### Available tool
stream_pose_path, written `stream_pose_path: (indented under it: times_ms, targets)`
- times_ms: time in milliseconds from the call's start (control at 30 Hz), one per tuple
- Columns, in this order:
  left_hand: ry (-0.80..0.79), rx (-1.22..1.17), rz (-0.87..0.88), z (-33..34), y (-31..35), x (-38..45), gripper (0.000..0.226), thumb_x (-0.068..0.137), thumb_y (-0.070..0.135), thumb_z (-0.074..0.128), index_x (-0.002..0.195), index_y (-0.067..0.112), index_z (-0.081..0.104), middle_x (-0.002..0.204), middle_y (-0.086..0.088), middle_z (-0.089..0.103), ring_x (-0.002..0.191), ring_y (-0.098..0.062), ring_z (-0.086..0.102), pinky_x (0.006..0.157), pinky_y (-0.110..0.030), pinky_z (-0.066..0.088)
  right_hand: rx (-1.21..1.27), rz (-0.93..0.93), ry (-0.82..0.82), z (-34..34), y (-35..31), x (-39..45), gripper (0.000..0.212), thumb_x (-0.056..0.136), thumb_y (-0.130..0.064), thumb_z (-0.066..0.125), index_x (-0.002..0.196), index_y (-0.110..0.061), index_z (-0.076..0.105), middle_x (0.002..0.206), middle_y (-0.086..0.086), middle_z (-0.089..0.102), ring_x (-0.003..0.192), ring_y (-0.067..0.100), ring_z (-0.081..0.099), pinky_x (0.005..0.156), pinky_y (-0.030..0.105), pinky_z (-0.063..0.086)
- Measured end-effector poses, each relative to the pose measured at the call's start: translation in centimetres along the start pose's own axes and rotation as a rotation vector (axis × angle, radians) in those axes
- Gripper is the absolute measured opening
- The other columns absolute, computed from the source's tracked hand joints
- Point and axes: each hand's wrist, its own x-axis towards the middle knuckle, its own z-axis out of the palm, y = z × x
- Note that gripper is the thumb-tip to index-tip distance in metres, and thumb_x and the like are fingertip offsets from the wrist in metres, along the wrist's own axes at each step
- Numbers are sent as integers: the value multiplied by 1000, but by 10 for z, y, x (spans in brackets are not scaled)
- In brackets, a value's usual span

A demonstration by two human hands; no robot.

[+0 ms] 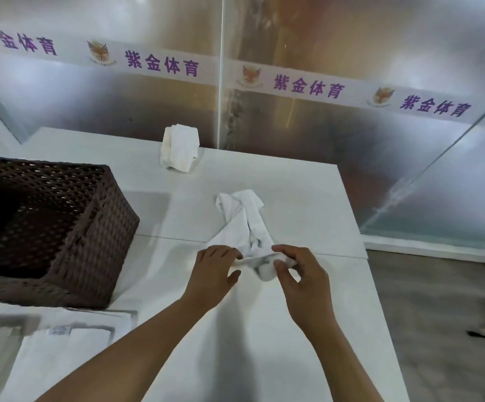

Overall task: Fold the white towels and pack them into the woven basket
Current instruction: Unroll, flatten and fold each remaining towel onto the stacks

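Head view, basket [96, 227] cut off left, towel [245, 224] crumpled

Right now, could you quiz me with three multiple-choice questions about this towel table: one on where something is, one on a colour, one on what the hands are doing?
1. Where is the basket?
A. left of the hands
B. right of the hands
C. on the floor

2. What colour is the basket?
A. white
B. dark brown
C. blue

3. What are the hands doing?
A. resting flat on the table
B. both pinching the near end of a towel
C. reaching into the basket

Answers: 1 A, it stands at the table's left side. 2 B, its weave is dark brown. 3 B, the left hand and right hand grip the towel's near edge.
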Motion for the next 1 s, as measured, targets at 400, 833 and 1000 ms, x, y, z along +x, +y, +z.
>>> stream_pose_path:
  times_ms: [400, 833, 1000]
  targets:
    - [218, -171, -194, -79, -2, -32, 9, 101, 20, 49, 105, 27, 50, 95, 9, 56, 79, -19, 58, 64, -40, 52, -598, -31, 263, -70, -44, -2, 16, 99, -15, 61, 104, -20, 75, 105, 0, 67, 89, 21, 60, 74, 31, 40]
    - [298, 20, 161, -223, 19, 29, 10, 92, 10, 63, 98, 16, 57, 93, 3, 54, 79, -23, 57, 62, -36, 45, -8, -109, 770, -112, -142, 62, 14, 102, -21, 61, 110, -24, 72, 117, -5, 52, 87, -6, 56, 61, 13, 55]
    - [458, -51, -20, -252, 15, 82, 6, 100, 21, 52, 97, 16, 54, 92, 3, 59, 79, -22, 53, 63, -38, 38, 384, -43, 760, -117, -149, 123, 13, 99, -10, 62, 108, -15, 71, 93, -10, 62, 81, 2, 65, 59, 31, 63]
